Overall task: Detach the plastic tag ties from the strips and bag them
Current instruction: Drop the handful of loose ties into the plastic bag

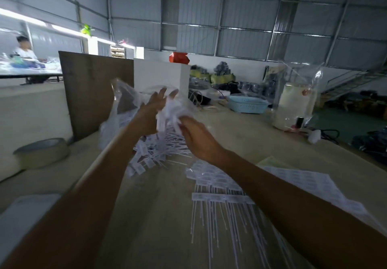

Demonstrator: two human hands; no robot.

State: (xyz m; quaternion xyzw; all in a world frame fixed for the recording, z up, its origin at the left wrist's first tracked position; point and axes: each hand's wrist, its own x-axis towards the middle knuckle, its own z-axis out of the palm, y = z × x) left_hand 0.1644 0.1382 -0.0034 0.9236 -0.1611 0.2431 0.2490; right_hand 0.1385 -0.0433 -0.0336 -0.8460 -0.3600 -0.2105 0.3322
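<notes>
While L hand (154,109) spreads bag (123,101), R hand (195,136) pinching ties (169,111): push deep before release (frame blurry).

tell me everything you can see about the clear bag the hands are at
The bag is thin, see-through plastic, crinkled and limp, held up above the table with its mouth toward the hands. The left hand has fingers spread inside or against the opening; the right hand grips a white bunch of ties at its mouth. Its lower part sags to the table, and loose ties show through it. Motion blur hides any print or seal.
</notes>
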